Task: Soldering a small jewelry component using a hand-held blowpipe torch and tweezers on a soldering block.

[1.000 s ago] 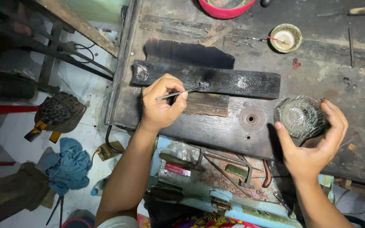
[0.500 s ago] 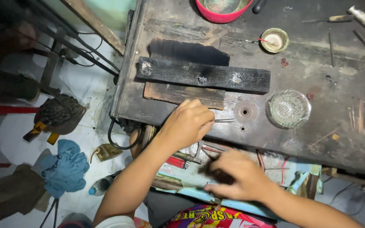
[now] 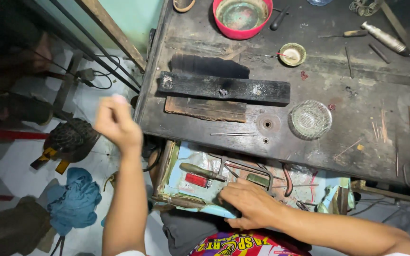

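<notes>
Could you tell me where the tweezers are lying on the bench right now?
In the head view the tweezers lie flat near the bench's front edge, just below the wooden slab and left of the small round hole, untouched by either hand.

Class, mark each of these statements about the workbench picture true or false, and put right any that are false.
1. The right hand rests in the open drawer below the bench. True.
2. The left hand presses down on the charred wooden block. False: it is raised off the bench's left edge, blurred, touching nothing.
3. The clear glass dish stands on the bench, with no hand on it. True.
4. The red bowl sits inside the drawer. False: it stands at the far edge of the bench top.
5. The tweezers lie on the bench near the drawer. True.
</notes>
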